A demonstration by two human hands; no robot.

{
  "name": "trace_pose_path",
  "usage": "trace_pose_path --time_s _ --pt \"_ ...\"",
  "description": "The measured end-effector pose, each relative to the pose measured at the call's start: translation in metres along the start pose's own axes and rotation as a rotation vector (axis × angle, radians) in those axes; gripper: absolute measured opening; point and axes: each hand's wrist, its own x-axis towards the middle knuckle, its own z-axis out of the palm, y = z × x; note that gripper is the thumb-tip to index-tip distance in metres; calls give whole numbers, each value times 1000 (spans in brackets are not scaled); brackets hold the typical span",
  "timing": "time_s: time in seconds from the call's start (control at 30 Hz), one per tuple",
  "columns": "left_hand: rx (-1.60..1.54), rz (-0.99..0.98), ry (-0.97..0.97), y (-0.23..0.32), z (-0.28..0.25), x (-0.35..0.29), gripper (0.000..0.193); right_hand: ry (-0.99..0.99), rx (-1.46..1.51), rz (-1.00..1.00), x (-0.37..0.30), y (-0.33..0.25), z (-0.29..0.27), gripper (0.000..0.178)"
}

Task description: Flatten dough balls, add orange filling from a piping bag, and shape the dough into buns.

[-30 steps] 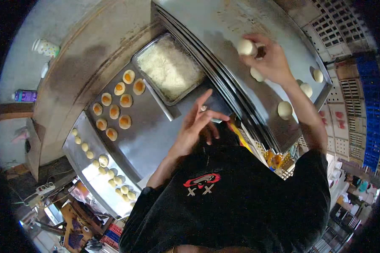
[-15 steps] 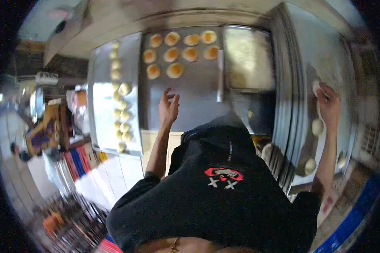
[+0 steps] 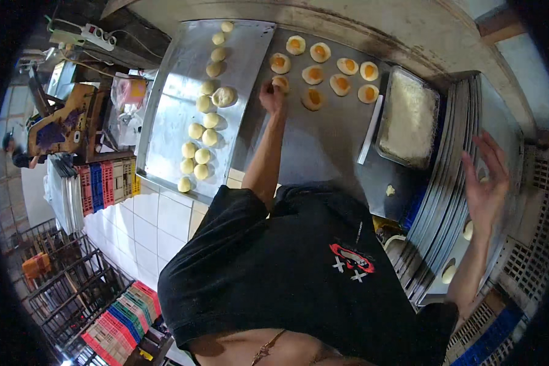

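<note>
My left hand [image 3: 273,94] reaches out over the steel worktop [image 3: 314,149], its fingers curled on a flattened dough round with orange filling [image 3: 281,82]. Several more filled rounds [image 3: 338,64] lie in rows just beyond it. My right hand [image 3: 485,183] hovers with fingers spread and nothing in it above a stack of metal trays [image 3: 451,201]. Pale dough balls [image 3: 468,230] rest on the top tray below that hand. To the left of my left arm, a metal tray [image 3: 168,131] carries a line of plain dough balls [image 3: 202,137].
A rectangular pan of white crumbs [image 3: 409,119] sits between my hands, with a white strip [image 3: 369,131] beside it. A dough scrap [image 3: 390,190] lies near the counter edge. Coloured crates [image 3: 107,183], wire racks [image 3: 61,287] and another person [image 3: 18,155] are at the left.
The view has swung round. My left hand went forward from mid-tray to the filled rounds and closed on one. My right hand came off the dough balls and spread its fingers.
</note>
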Motion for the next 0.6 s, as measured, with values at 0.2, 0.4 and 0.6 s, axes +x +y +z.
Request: trace_pose_path --time_s 0.2,0.4,0.6 --pt "-1046 -307 -361 133 -59 -59 13 -231 660 387 9 -50 89 20" --pt "-1071 -581 -692 192 -144 -124 25 -512 1611 759 -21 -114 189 21" --pt "-1002 -582 -485 174 -162 -137 45 -504 1690 878 -33 -143 238 25"
